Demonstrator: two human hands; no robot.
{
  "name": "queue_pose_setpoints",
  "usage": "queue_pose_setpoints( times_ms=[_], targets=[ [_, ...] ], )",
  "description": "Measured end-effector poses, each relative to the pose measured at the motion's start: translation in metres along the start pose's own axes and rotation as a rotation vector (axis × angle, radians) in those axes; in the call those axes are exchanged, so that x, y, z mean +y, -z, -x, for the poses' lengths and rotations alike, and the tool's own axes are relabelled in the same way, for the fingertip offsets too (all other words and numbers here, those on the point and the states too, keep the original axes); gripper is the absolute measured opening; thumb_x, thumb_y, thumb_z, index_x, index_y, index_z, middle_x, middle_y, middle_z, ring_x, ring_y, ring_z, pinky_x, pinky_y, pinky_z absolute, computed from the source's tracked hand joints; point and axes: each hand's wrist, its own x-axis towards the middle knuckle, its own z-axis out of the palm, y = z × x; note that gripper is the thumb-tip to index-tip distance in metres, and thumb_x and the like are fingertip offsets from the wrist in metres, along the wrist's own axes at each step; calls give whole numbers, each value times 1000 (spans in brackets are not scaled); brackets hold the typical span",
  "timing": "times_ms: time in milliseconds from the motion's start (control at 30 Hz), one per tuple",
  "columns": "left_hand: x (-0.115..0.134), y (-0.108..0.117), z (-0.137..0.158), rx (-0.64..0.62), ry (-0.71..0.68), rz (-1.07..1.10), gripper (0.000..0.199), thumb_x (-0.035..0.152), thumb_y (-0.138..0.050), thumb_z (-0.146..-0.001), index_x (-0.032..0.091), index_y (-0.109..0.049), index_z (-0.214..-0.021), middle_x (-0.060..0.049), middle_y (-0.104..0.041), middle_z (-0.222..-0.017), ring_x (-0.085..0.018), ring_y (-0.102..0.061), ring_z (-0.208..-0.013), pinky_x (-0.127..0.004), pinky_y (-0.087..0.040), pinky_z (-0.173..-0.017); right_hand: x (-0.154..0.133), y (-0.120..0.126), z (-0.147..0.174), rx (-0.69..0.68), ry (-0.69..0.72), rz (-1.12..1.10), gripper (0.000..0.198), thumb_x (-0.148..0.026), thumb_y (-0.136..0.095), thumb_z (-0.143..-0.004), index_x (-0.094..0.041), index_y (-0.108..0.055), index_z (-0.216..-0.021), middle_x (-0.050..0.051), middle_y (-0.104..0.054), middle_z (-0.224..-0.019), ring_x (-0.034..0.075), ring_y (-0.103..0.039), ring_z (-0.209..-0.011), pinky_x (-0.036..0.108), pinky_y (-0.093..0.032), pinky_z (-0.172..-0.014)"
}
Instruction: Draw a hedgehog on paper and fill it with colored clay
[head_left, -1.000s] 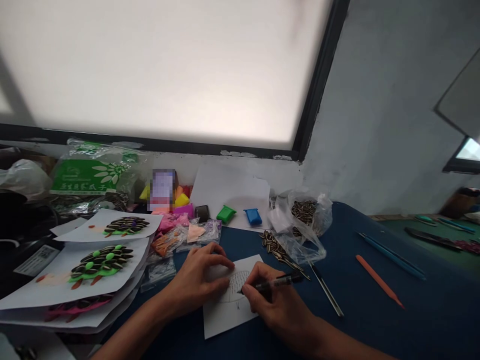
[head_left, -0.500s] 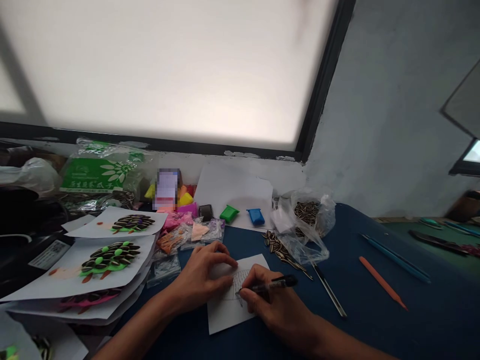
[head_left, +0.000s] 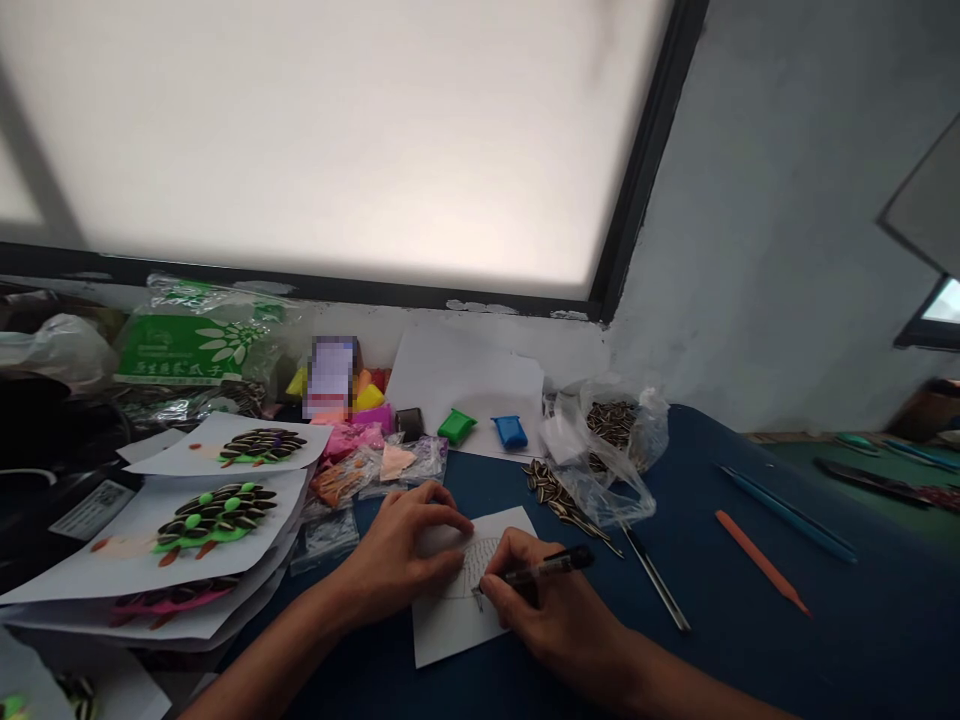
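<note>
A small sheet of white paper (head_left: 451,640) lies on the blue table, with a rounded outline and rows of pen marks drawn on it. Across the sheet's left side rests my left hand (head_left: 411,535), thumb and fingers apart, bent lightly and holding nothing. My right hand (head_left: 551,610) grips a black pen (head_left: 556,563), its tip low on the drawing; the fingers partly hide the tip. Loose sunflower seeds (head_left: 559,500) lie beyond my right hand, beside an open clear plastic bag of seeds (head_left: 611,430).
Stacked sheets (head_left: 247,560) with seed-and-clay hedgehogs lie at left, near a green seed bag (head_left: 187,345). Green (head_left: 456,427) and blue clay packs (head_left: 510,431) sit at the back. A second pen (head_left: 657,580), an orange clay tool (head_left: 761,562) and a blue tool (head_left: 787,512) lie right.
The pen tip has shifted very slightly at the lower part of the drawing. My left hand stays on the sheet; the whole view has moved a little.
</note>
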Motion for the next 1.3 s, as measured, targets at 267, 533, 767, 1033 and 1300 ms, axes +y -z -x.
queue_pose_setpoints(
  times_ms=[267, 533, 767, 1033, 1300],
  targets=[
    [0, 0, 1, -2, 7, 13, 25, 35, -63, -82, 30, -77, -102, -5, -62, -117, -33, -52, -111, -47, -42, -97, 1, 1, -1, 66, -20, -44, 17, -29, -55, -91, -21, -47, -78, -6, -44, -62, 11, -41, -54, 24, -32, -51],
    [-3, -1, -1, -4, 17, 24, 25, 34, -63, -81, 31, -77, -102, -4, -60, -117, -33, -51, -112, -48, -41, -97, -3, 1, 1, 24, -48, -36, 13, -27, -53, -92, -20, -48, -82, -4, -49, -64, 12, -46, -57, 24, -35, -53],
    [-1, -1, -1, -15, 26, 16, 26, 33, -62, -81, 30, -77, -102, -5, -60, -118, -34, -51, -112, -49, -41, -97, -3, 1, 0, 41, -41, -5, 14, -26, -52, -91, -20, -47, -79, -4, -47, -63, 12, -44, -55, 24, -32, -51],
    [-3, -1, 0, -16, 23, 19, 26, 33, -63, -80, 31, -77, -102, -5, -60, -118, -33, -51, -112, -48, -41, -97, -4, 1, -1, 46, -29, -24, 15, -28, -53, -88, -20, -46, -77, -6, -44, -60, 11, -39, -53, 24, -29, -49],
    [-6, -4, 0, 3, 21, 24, 26, 33, -63, -80, 32, -77, -101, -4, -59, -117, -33, -50, -111, -48, -40, -97, 1, -1, -2, 129, -13, -31, 17, -29, -52, -86, -22, -43, -74, -6, -41, -60, 11, -38, -53, 24, -29, -50]
  ],
)
